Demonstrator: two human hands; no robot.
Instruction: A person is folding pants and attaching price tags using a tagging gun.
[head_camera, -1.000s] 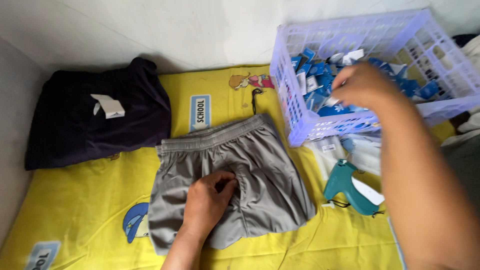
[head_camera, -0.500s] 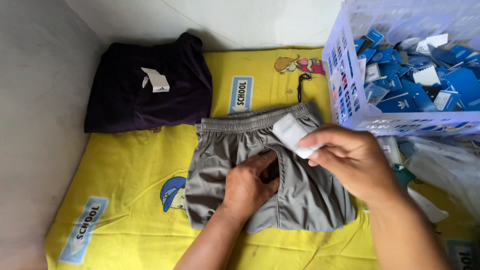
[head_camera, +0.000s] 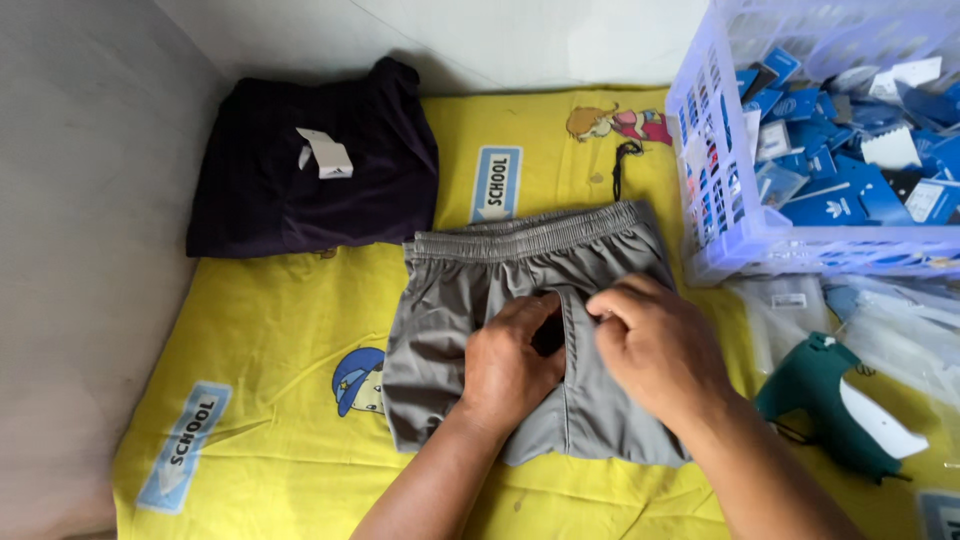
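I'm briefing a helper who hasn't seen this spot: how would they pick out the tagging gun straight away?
Start at the lilac basket of blue tags on the right of the yellow sheet. Just below it, among clear plastic bags, lies the tagging gun, right of the right hand. It is the only dark green, pistol-shaped tool there, with a white piece against its side.

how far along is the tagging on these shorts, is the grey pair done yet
Done, by the look of it: the dark folded garment already carries a white tag. In hand: the left hand and right hand are both at the pocket opening of the grey shorts; no tag shows on them. Left: the green tagging gun lies untouched, and the crate holds many blue tags.
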